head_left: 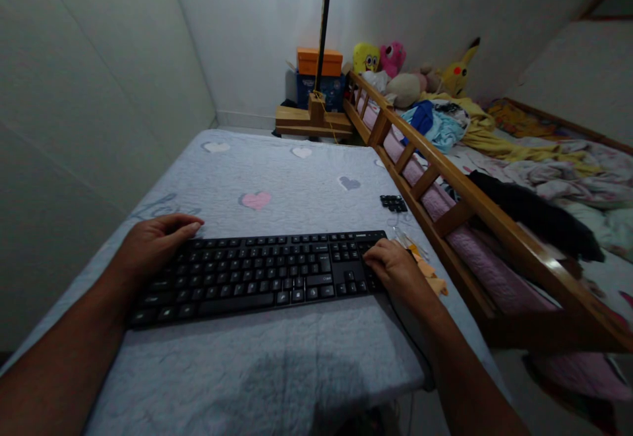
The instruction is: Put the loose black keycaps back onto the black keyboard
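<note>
A black full-size keyboard (257,271) lies slightly slanted on the bedcloth-covered table. My left hand (155,241) is at its left end, covering some keys there. The left fingers are curled, thumb and forefinger tips close together; whatever lies between them cannot be made out. Over the number pad at the other end, my right hand (390,261) has its fingers bunched together, their tips down at the keys. The hand hides most of that pad and anything pinched in it. Several loose black keycaps (393,203) are grouped beyond the keyboard's right end.
A pale blue cloth with hearts (297,179) covers the table. Orange crumpled material (432,278) and clear plastic (403,237) lie right of my right hand. A wooden bed rail (445,179) runs along the right side. At the back stands a wooden base (311,119) with a dark pole.
</note>
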The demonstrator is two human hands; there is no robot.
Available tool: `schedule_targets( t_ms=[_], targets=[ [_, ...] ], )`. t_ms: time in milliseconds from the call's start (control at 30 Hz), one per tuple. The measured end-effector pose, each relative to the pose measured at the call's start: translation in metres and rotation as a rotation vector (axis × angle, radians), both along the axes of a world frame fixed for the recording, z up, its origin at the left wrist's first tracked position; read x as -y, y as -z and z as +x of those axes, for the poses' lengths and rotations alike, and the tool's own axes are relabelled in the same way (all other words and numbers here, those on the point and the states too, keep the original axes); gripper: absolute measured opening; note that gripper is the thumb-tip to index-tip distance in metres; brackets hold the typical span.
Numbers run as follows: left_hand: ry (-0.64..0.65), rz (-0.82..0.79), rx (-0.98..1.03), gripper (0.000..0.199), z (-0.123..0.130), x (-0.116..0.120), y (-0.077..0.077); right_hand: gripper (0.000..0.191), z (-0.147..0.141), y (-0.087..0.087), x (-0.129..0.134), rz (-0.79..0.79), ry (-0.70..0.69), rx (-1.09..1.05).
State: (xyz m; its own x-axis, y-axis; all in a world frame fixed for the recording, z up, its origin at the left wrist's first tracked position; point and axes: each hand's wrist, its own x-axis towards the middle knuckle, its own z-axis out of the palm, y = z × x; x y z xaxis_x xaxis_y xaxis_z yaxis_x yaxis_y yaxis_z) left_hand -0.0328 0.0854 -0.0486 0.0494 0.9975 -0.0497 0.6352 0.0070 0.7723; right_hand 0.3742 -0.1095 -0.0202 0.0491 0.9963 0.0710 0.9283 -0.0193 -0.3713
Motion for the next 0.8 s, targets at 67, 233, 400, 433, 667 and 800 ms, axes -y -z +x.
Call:
schedule_targets(
  t_ms=[67,233,400,433,667,800],
  targets=[
    [0.003,0.006,-0.003,0.046,-0.001,-0.001,0.002,0.016,0.001,0.005,0.002,0.034,0.004,-0.029],
    [-0.006,-0.003,-0.001,0.049,-0.005,-0.002,0.006,0.015,0.002,0.014,0.005,0.094,0.016,-0.043],
    [0.008,0.023,-0.012,0.047,-0.003,-0.002,0.005,0.017,0.003,0.016,0.005,0.110,0.007,-0.036],
    [0.007,0.021,-0.009,0.047,-0.003,-0.002,0.005,0.017,0.003,0.017,0.006,0.111,0.003,-0.036],
    [-0.010,-0.008,-0.008,0.051,-0.004,-0.002,0.007,0.017,0.001,0.015,0.006,0.111,0.009,-0.043],
    [-0.010,0.004,-0.013,0.049,-0.003,-0.001,0.005,0.017,0.000,0.014,0.006,0.108,0.021,-0.049]
  ],
)
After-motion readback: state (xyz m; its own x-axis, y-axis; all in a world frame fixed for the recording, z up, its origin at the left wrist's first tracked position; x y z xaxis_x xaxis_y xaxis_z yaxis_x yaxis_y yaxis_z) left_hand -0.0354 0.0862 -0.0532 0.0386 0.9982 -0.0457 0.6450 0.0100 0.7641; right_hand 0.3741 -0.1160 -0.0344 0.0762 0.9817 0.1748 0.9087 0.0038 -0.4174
